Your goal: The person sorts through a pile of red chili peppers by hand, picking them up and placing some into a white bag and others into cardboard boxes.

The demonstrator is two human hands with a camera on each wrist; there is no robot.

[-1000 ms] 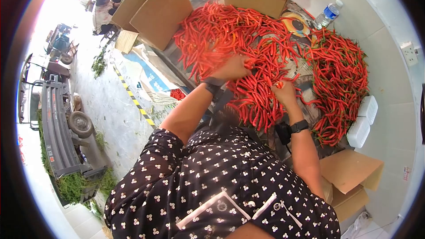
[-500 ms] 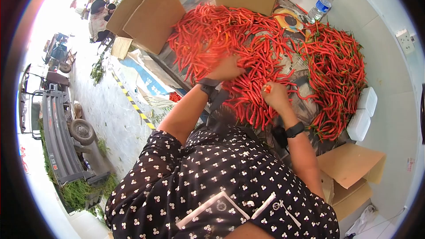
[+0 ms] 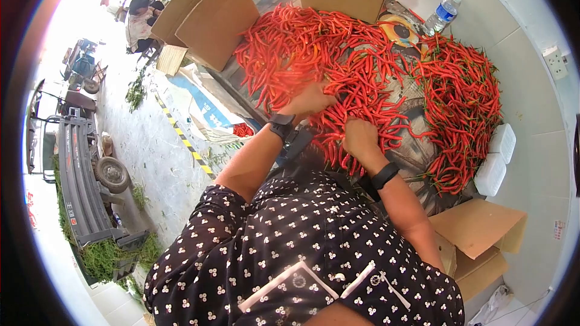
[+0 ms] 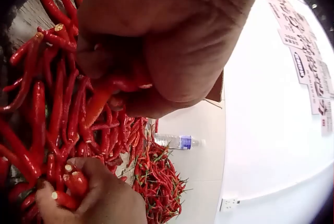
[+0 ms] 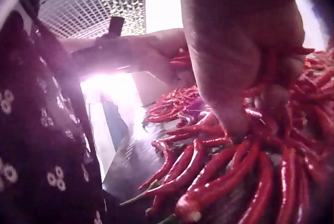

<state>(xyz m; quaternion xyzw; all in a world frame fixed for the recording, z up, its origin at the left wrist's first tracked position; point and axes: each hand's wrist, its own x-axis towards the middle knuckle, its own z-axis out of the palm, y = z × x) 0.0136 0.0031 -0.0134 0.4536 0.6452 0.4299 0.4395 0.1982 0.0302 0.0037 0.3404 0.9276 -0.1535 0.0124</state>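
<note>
Red chili peppers (image 3: pixel 356 84) lie in a broad heap under both hands. My left hand (image 3: pixel 308 101) is low over the left side of this heap. In the left wrist view, its curled fingers grip red chilies (image 4: pixel 102 99), one of them jutting down from the grasp. A short way to the right, my right hand (image 3: pixel 362 139) reaches into the near part of the heap. Several chilies (image 4: pixel 78 182) with pale cut ends show in its grasp. From the right wrist, the fingers of the right hand (image 5: pixel 235 62) curl down among the peppers.
A second heap of chilies with green stems (image 3: pixel 462 108) lies at the right, beside white plastic boxes (image 3: pixel 492 169). Cardboard boxes (image 3: pixel 217 18) stand at the back, one (image 3: pixel 341 0) containing chilies. A water bottle (image 3: pixel 443 15) is near the wall. Another open carton (image 3: pixel 477 229) stands at right front.
My right hand has moved left and nearer my body, closer to the left hand. The left hand has shifted slightly left and stays over the heap. The head view has shifted a little.
</note>
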